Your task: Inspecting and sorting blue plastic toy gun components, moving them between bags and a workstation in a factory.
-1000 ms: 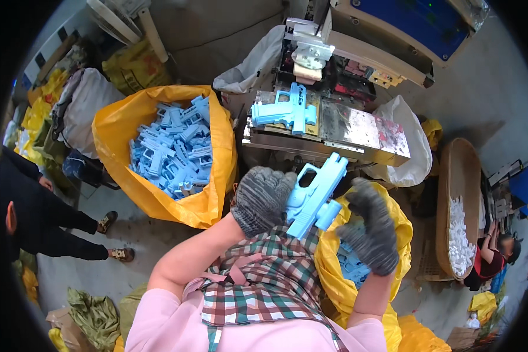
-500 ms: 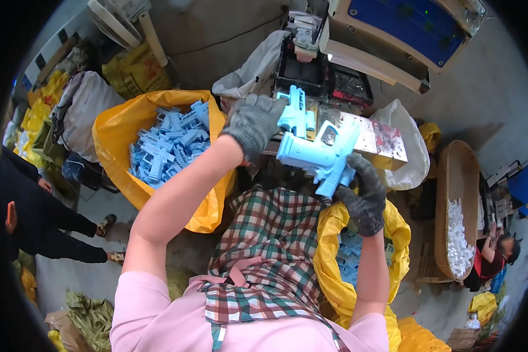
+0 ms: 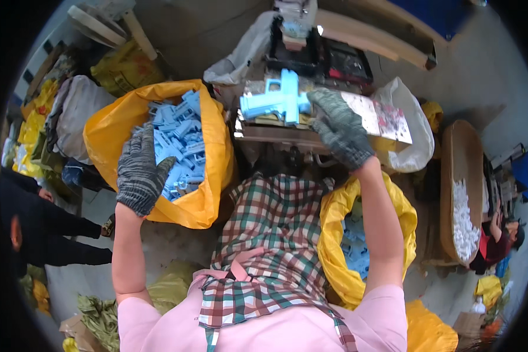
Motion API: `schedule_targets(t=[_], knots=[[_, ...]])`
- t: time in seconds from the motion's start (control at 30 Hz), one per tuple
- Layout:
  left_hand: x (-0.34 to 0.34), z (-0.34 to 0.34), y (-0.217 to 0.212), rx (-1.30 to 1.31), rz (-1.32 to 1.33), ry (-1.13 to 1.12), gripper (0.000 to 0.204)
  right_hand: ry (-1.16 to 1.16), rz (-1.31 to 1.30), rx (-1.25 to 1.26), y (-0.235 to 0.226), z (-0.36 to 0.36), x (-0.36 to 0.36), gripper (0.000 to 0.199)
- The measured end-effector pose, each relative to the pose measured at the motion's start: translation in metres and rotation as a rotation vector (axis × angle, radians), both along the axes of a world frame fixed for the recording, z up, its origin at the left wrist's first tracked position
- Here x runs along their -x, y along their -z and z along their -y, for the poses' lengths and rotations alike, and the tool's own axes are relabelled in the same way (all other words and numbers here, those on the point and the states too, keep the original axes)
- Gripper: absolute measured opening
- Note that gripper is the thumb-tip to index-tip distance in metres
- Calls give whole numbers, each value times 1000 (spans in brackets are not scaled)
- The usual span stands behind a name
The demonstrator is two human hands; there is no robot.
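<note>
Moderate, slightly cool light is spread over the view. Just right of the toy gun (image 3: 281,101), strong glare is thrown back by the metal plate (image 3: 382,119), and a small white glint is caught on the machine (image 3: 296,14) above the toy gun. Deep shadow is held under the counter (image 3: 276,134), below the toy gun. Fine detail is softened by slight blur, and the blue toys (image 3: 185,138) heaped to the toy gun's left are smeared. Far out from it, straight edges are bent, and the corners are swallowed by black.
</note>
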State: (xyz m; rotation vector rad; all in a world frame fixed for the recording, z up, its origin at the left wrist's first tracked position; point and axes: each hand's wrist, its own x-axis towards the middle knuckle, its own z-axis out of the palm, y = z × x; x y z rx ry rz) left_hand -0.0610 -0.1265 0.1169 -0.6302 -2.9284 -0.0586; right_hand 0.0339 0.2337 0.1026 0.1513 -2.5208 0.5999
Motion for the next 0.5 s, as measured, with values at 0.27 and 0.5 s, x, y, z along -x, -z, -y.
schedule_targets(t=[0.27,0.5], knots=[[-34,-21,53,-398,-121,637,53,369,982,250,90,-88,-181,41],[-91,-61,83,-387,46,902,45,966,832,-46,184,-77,-216,74]])
